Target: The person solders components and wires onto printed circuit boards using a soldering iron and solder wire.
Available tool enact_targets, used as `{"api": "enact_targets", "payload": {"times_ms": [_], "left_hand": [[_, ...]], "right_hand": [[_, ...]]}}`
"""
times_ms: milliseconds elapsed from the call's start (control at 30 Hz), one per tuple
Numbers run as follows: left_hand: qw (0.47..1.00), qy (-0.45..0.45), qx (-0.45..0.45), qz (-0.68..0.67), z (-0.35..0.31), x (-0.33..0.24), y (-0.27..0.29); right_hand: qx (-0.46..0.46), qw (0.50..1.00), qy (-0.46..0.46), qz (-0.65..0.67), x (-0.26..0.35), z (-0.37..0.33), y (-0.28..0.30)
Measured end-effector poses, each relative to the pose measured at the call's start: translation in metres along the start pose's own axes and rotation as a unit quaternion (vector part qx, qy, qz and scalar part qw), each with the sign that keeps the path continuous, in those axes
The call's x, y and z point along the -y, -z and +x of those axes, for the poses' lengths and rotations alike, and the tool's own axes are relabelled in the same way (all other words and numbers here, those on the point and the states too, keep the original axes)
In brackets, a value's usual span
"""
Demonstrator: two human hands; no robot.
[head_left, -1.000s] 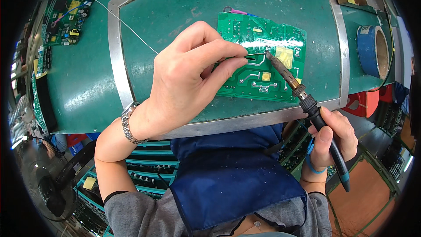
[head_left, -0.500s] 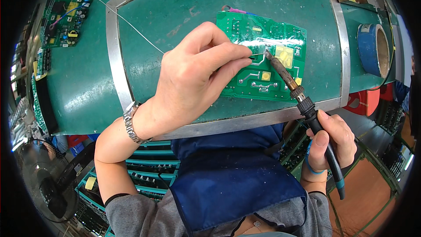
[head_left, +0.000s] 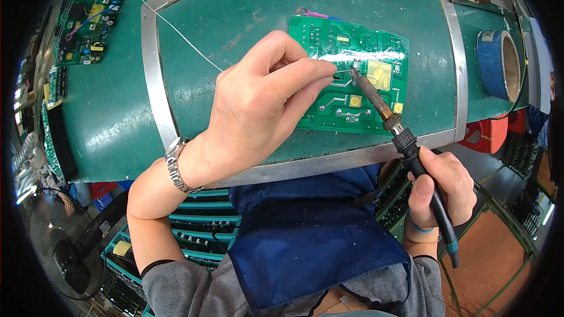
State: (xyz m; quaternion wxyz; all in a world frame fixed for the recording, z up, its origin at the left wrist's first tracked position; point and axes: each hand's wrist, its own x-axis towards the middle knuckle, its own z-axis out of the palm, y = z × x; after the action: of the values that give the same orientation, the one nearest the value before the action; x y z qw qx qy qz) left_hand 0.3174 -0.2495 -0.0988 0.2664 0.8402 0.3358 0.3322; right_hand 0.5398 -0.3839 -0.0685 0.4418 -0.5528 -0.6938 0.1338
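Observation:
A green circuit board [head_left: 323, 118] lies solder side up on the bench, with yellow patches and silvery solder tracks. Over its left part, my left hand [head_left: 258, 94] pinches a thin solder wire [head_left: 182, 34] between thumb and fingers; the wire's short end points at the middle of the board. My right hand [head_left: 443, 185] is wrapped round the black handle of a soldering iron [head_left: 376, 97]. The iron's tip meets or nearly meets the wire's end there; contact cannot be made out exactly. A purple-sleeved lead [head_left: 316, 14] sticks out past the board's far edge.
Another circuit board [head_left: 88, 23] with components up lies at the far left. A blue roll [head_left: 494, 64] stands on the right. Metal strips [head_left: 157, 76] frame the green bench top [head_left: 202, 9]. Below are teal racks of boards [head_left: 202, 211], a fan [head_left: 64, 252] and a red bin [head_left: 486, 135].
The soldering iron and my right hand have shifted slightly left, with the tip moving a little up and left along the board. My left hand stays nearly still.

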Motion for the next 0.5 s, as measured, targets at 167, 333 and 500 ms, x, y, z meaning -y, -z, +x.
{"api": "enact_targets", "payload": {"times_ms": [167, 333, 500], "left_hand": [[1.0, 0.001, -0.004, -0.012, -0.0003, -0.0001, -0.0023], [1.0, 0.008, 0.012, 0.0, -0.0014, -0.0047, 0.0012], [1.0, -0.008, 0.014, -0.001, -0.0021, -0.0028, 0.0007]], "right_hand": [[0.016, 0.998, 0.045, -0.041, 0.0061, 0.0063, -0.0017], [0.012, 0.999, 0.034, -0.036, 0.0055, 0.003, 0.0031], [0.009, 1.0, 0.023, -0.018, 0.0058, 0.0004, 0.0027]]}}
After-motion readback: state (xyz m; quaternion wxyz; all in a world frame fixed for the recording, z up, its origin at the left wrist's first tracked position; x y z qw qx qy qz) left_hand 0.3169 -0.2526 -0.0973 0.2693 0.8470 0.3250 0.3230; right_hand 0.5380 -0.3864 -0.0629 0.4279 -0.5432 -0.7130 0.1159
